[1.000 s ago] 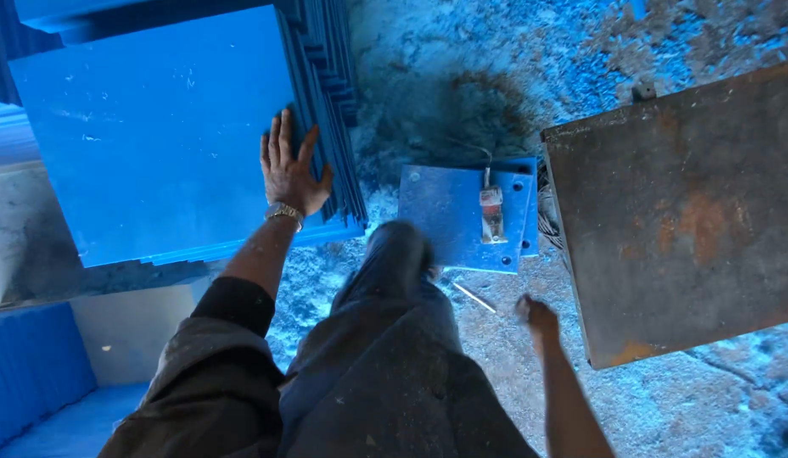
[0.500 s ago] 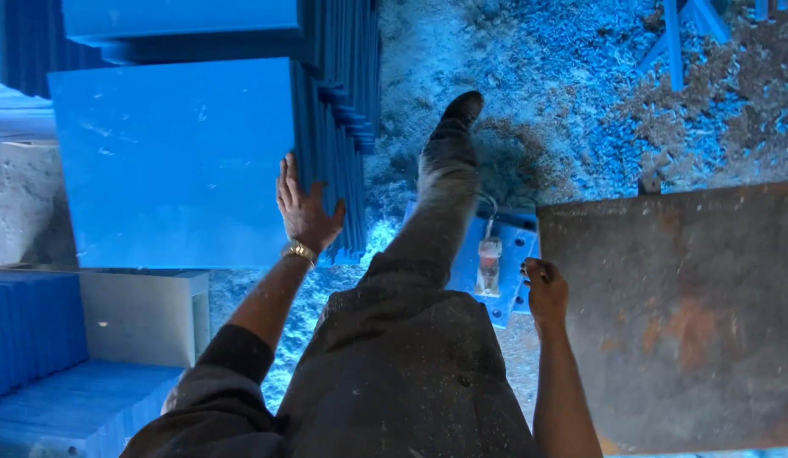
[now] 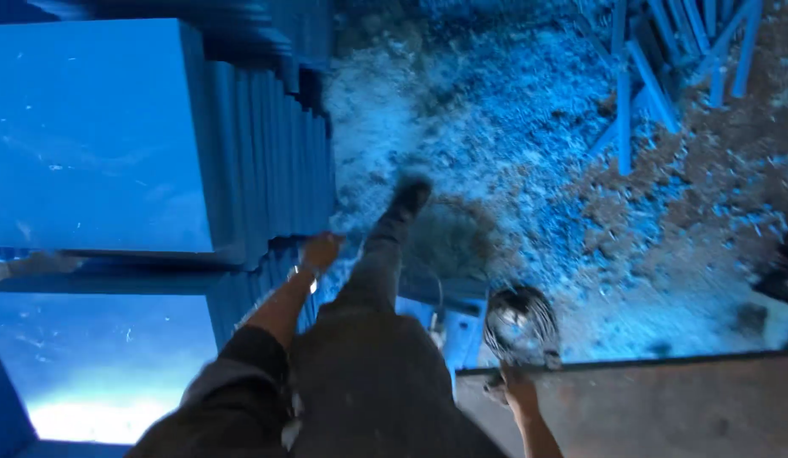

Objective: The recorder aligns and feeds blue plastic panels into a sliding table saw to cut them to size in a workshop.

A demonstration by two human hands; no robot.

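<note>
Left hand [image 3: 322,251] — at the lower corner of the stack of blue boards [image 3: 271,153], touching the board edges; fingers curled loosely against them, though blur hides whether they grip a board or only rest there. A metal wristband [image 3: 302,276] shows on the wrist, and a dark sleeve [image 3: 241,360] covers the forearm below it.

Right hand [image 3: 514,388] — at the near left corner of the rusty metal plate [image 3: 665,407], touching its edge; the fingers are blurred and partly out of sight, so their state cannot be told.

Stack of blue boards — standing on edge, leaning in a row, the broad flat face of the front board turned toward the camera at upper left. A second blue board [image 3: 97,348] lies lower left, below the stack.

Leg in dark trousers [image 3: 372,339] — stretched forward between the two hands, the dark shoe [image 3: 409,198] set down on the sawdust-covered floor [image 3: 513,153].

Small blue panel [image 3: 462,326] — on the floor just right of the leg, partly hidden by it.

Round dark striped object [image 3: 519,322] — just above the right hand, beside the plate's corner; its kind cannot be made out.

Blue offcut strips [image 3: 665,59] — scattered in a loose heap on the floor at upper right, well apart from both hands.
</note>
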